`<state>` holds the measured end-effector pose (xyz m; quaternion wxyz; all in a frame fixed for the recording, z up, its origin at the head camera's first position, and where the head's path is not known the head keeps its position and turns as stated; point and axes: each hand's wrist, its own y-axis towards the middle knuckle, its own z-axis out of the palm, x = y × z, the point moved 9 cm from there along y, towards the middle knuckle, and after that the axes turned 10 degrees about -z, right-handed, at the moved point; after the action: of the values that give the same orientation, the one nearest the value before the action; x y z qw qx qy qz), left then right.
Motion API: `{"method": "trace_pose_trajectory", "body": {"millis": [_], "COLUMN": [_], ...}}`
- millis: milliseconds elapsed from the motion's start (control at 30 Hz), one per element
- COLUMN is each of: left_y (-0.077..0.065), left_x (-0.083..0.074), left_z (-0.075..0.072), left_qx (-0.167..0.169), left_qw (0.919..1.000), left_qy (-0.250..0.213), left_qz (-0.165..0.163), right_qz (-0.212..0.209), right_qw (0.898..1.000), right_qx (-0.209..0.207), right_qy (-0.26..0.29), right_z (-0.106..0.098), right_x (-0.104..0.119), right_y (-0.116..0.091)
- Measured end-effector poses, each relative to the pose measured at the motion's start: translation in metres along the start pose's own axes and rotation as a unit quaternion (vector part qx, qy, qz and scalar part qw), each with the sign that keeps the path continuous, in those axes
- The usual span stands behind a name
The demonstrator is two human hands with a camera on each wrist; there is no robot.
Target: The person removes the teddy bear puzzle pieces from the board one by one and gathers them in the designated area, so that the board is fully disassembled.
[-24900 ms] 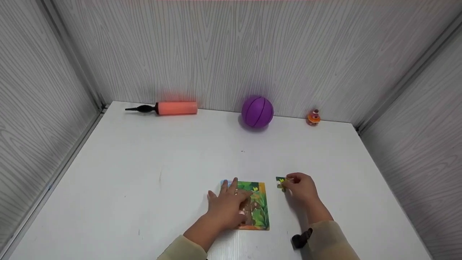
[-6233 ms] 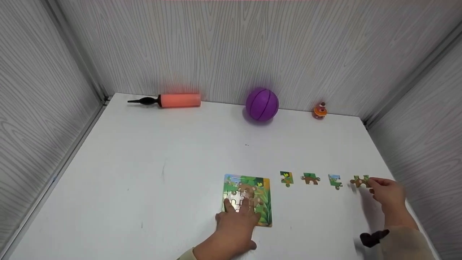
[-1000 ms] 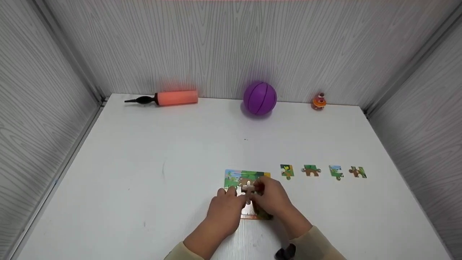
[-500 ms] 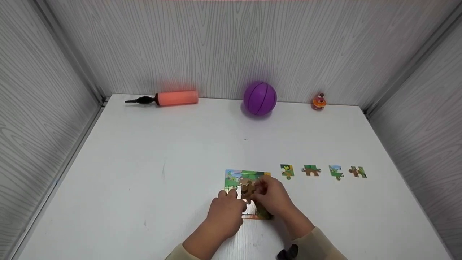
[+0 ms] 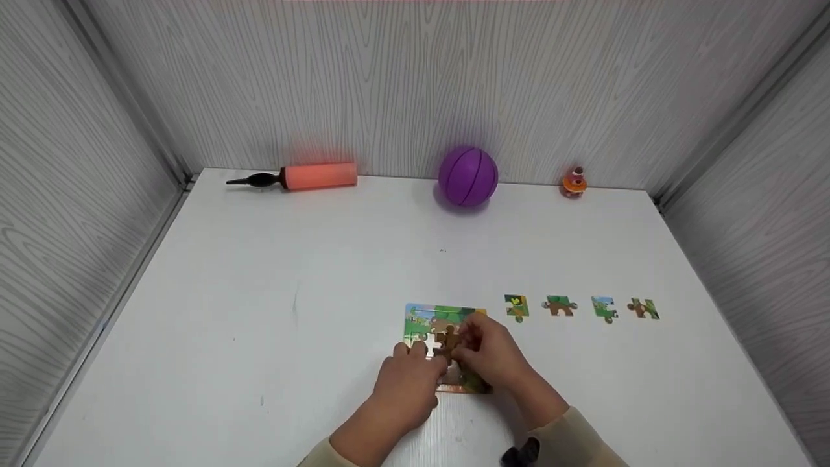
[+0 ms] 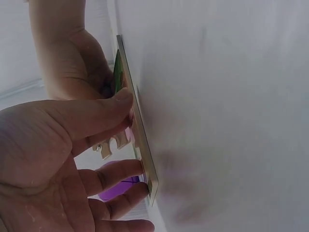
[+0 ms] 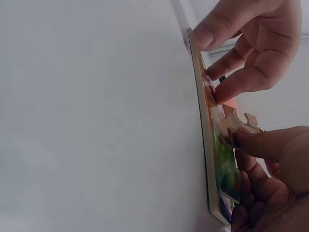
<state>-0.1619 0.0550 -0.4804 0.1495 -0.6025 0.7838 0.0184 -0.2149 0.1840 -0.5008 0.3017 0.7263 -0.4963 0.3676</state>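
Note:
A jigsaw board [image 5: 420, 312] with a bear picture lies on the white table. My right hand [image 5: 493, 353] pinches a brown puzzle piece [image 5: 447, 337] between thumb and fingers over the middle of the board. In the right wrist view this puzzle piece [image 7: 232, 118] is tilted up from the board's surface. My left hand [image 5: 407, 386] rests on the board's left and front part with fingers extended. The left wrist view shows its thumb [image 6: 108, 110] at the board's edge. A pale gap in the picture shows by the left fingertips. Both hands cover much of the board.
Several loose puzzle pieces lie in a row right of the board, from the nearest puzzle piece [image 5: 517, 308] to the farthest puzzle piece [image 5: 643, 309]. Along the back stand or lie an orange hand pump [image 5: 321, 176], a purple ball [image 5: 468, 177] and a small figurine [image 5: 574, 183].
Earlier, my right hand set pieces in a row on the right, then came back to the board. In the last second, the pinched brown piece has tilted; both hands have barely shifted.

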Motion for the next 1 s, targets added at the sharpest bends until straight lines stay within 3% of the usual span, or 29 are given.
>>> {"method": "trace_pose_trajectory", "body": {"millis": [167,433,700,1000], "left_y": [-0.003,-0.004,-0.004,-0.004], "left_x": [-0.004,-0.001,-0.003,-0.003], "left_z": [0.002,-0.001,-0.002,-0.002], "left_qx": [-0.002,0.01,0.002,0.007], "left_qw": [0.9999,0.9999,0.9999,1.0], "left_qy": [0.016,-0.008,0.001,-0.004], "left_qz": [0.006,0.0,0.011,0.004], "right_qz": [0.006,-0.023,-0.041,-0.06], "right_qw": [1.0,0.99,0.995,0.992], "right_qx": [0.005,0.023,0.046,0.061], "right_qy": [-0.009,-0.139,-0.084,-0.093], "right_z": [0.0,0.003,0.003,0.003], "right_x": [-0.002,0.014,0.013,0.017], "right_y": [0.0,-0.004,-0.006,-0.006]}}
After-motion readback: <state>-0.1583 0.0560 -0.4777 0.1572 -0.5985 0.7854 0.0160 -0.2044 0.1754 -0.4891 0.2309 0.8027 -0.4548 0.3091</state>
